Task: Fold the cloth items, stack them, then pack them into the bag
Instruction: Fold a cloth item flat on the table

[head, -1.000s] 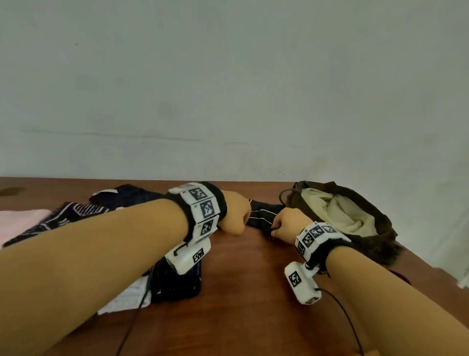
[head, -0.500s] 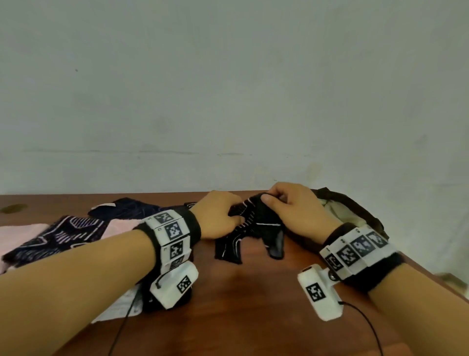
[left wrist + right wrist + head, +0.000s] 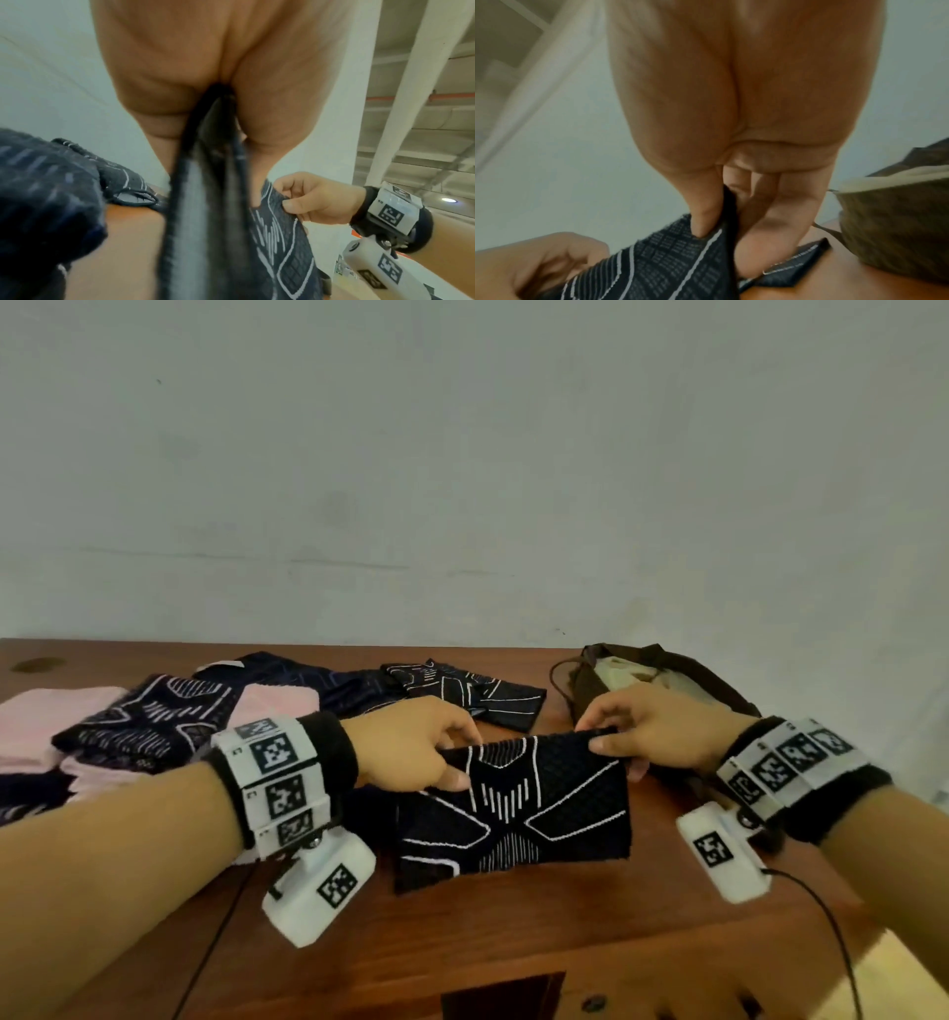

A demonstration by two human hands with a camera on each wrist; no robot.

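Presently the left hand (image 3: 411, 747) and right hand (image 3: 652, 731) pinch the upper corners of a black patterned cloth (image 3: 518, 814) above the tabletop (image 3: 513, 932), folding step under way; next, a halving fold likely.

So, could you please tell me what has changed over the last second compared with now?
Both hands drew the black patterned cloth back from beside the bag and spread it out. The left hand and right hand now pinch its top corners, so it hangs open above the table. The bag and the other cloths on the left stayed put.
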